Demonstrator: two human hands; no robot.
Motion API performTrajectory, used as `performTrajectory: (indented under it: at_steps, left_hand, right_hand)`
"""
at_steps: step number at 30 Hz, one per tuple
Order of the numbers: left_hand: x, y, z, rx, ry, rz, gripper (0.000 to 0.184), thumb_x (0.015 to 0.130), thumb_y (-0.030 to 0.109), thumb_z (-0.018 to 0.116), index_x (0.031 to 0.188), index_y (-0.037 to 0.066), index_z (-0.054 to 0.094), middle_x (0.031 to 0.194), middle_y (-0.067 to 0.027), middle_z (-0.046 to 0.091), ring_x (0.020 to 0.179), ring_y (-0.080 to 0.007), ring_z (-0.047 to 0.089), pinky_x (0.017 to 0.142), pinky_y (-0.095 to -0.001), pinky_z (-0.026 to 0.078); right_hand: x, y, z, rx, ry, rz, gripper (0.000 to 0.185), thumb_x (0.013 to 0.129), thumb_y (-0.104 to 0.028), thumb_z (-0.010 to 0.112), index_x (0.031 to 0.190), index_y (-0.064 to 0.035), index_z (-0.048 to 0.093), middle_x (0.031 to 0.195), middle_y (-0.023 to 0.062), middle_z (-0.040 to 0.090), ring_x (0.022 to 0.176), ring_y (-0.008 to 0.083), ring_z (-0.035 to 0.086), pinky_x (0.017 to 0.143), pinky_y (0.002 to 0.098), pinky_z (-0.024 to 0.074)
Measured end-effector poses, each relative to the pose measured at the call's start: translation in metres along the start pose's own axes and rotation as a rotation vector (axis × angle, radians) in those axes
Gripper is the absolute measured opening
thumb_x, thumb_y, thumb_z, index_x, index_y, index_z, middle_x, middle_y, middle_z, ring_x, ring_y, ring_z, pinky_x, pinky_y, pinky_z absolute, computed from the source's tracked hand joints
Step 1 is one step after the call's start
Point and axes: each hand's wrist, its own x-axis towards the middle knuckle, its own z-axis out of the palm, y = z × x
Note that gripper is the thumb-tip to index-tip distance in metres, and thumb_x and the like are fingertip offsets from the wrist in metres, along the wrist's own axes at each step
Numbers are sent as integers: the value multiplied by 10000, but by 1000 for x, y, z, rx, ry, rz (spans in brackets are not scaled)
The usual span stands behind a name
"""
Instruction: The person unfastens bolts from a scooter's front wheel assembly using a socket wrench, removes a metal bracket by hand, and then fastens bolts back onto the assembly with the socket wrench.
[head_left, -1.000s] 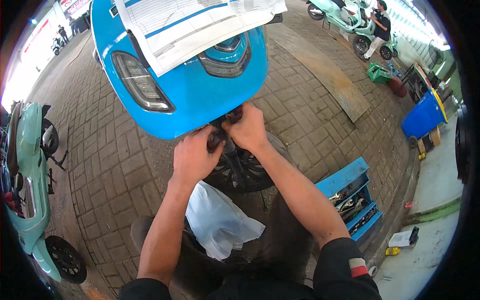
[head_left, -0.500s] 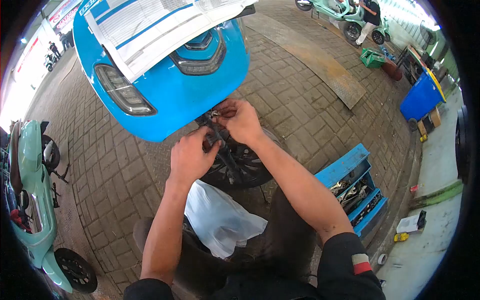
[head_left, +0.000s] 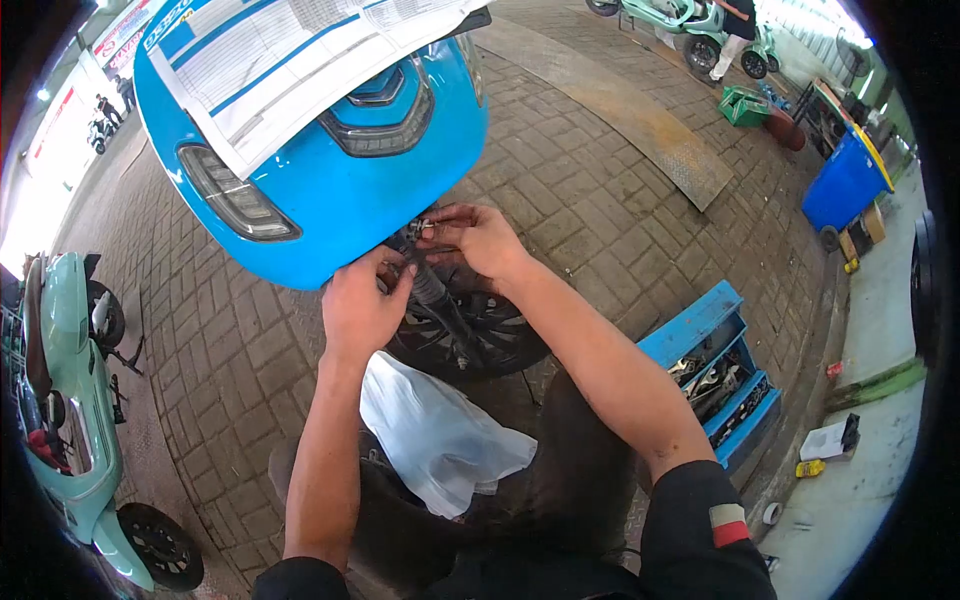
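A black shock absorber (head_left: 440, 305) slants down from beneath the blue rear body (head_left: 350, 200) of a scooter to the black wheel (head_left: 480, 340). My left hand (head_left: 362, 305) is closed at the upper end of the shock absorber, thumb and fingertips against it. On the other side, my right hand (head_left: 478, 245) pinches a small shiny metal part (head_left: 428, 230), apparently a nut or bolt, at the top of the shock absorber. Its exact kind is hidden by the fingers.
Printed sheets (head_left: 270, 80) lie over the scooter body. A pale blue plastic sheet (head_left: 440, 430) hangs between my knees. To the right stands an open blue toolbox (head_left: 700, 340) with wrenches. A mint scooter (head_left: 75, 400) is at left, a blue bin (head_left: 845, 185) at far right.
My left hand has shifted slightly up and left along the shock absorber. My right hand stays at its top with the small metal part. The view has tilted a little.
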Motion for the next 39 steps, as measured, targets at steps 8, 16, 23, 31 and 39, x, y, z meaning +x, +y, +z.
performTrajectory:
  at_steps: [8,16,23,31,39]
  left_hand:
    - [-1,-10,-1,35,-16,-46,196,918,249,788,942,60,746,782,-86,742,675,-229,715,652,-381,552]
    - [-1,-11,7,119,-47,-104,350,926,285,803,1152,41,692,903,-111,747,722,-244,714,698,-382,562]
    - [17,-30,49,-588,39,-165,555,927,194,830,1338,-57,554,1213,-152,692,1042,-239,700,904,-398,577]
    - [26,-34,92,-1217,101,-368,302,957,57,732,1214,-22,596,1128,-118,706,998,-215,692,930,-359,544]
    - [23,-25,109,-1167,332,-456,235,960,56,698,1153,24,570,977,-101,666,906,-212,673,860,-365,546]
  right_hand:
    - [-19,-30,-28,16,-56,-7,323,956,-57,746,1226,83,638,1129,194,740,1008,280,752,844,392,639]
    - [-50,-74,-52,34,-78,-156,356,1010,-159,712,1291,48,640,1216,225,738,1023,279,755,862,382,625]
    - [-81,-107,-87,-63,-24,-299,423,1009,-248,713,1285,58,617,1132,215,760,938,272,760,811,386,624]
    - [-109,31,-218,67,385,-22,455,1012,-256,677,1334,47,570,1142,201,753,948,275,737,783,403,581]
    - [-88,241,-316,-86,949,238,284,1007,-236,667,1189,-19,684,1024,119,758,919,241,717,753,389,536]
